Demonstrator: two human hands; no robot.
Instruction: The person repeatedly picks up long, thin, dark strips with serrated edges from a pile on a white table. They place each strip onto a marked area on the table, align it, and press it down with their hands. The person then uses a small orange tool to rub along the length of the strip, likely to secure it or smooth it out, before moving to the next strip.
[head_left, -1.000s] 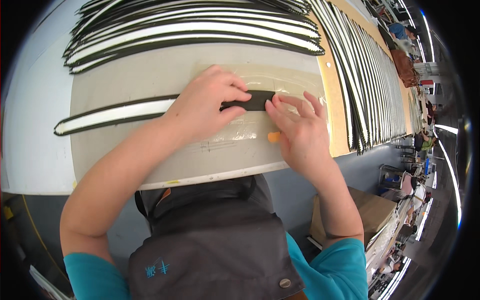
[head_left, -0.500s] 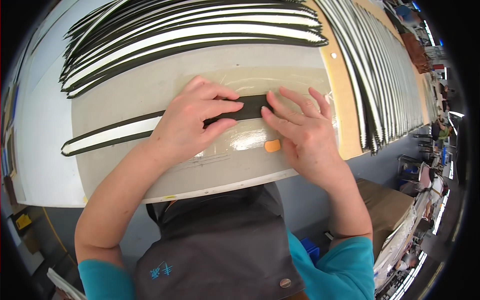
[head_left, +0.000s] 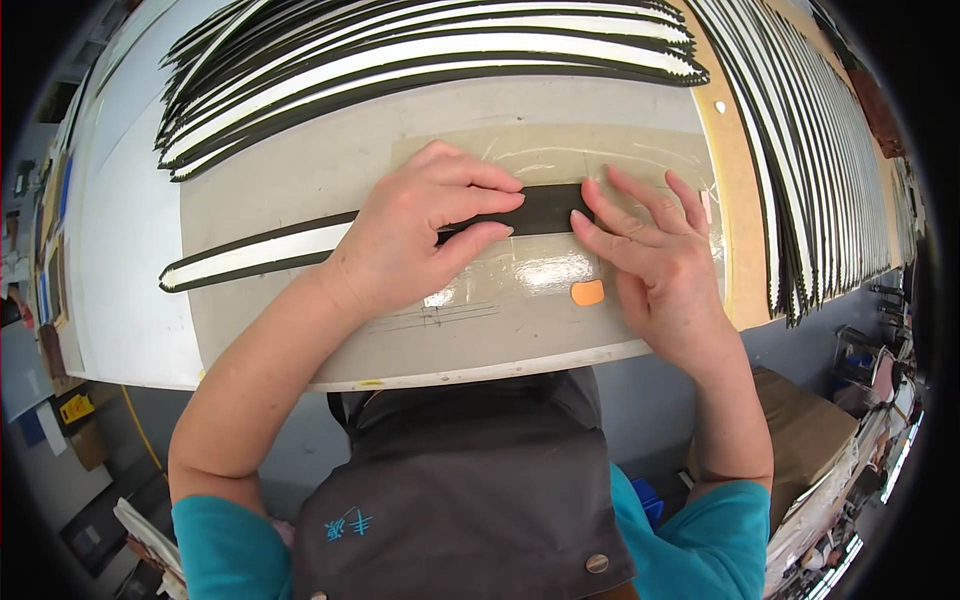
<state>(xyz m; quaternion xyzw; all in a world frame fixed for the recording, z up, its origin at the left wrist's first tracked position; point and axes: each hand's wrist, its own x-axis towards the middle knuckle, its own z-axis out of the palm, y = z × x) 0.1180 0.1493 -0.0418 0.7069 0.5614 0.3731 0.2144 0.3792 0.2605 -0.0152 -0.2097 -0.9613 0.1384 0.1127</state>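
A long, narrow strip [head_left: 265,250] lies across the work table, white down its middle with black edges on the left, wholly black towards its right end. My left hand [head_left: 415,220] bends over the strip, thumb below and fingertips above, pinching its two edges. At the black right end, my right hand [head_left: 665,250] holds the corners between thumb and index finger, its other fingers raised and spread. A small orange piece [head_left: 588,292] rests on the table below the strip, near my right thumb. Part of the strip is hidden under my left hand.
A pile of similar black-and-white strips [head_left: 430,60] spreads along the far side. More strips [head_left: 790,170] lie in a row on a tan board [head_left: 745,270] at the right. A transparent sheet [head_left: 470,150] covers part of the grey table top [head_left: 260,330].
The whole scene has shifted rightward in the picture as the view turned. Both hands keep nearly the same grip on the strip.
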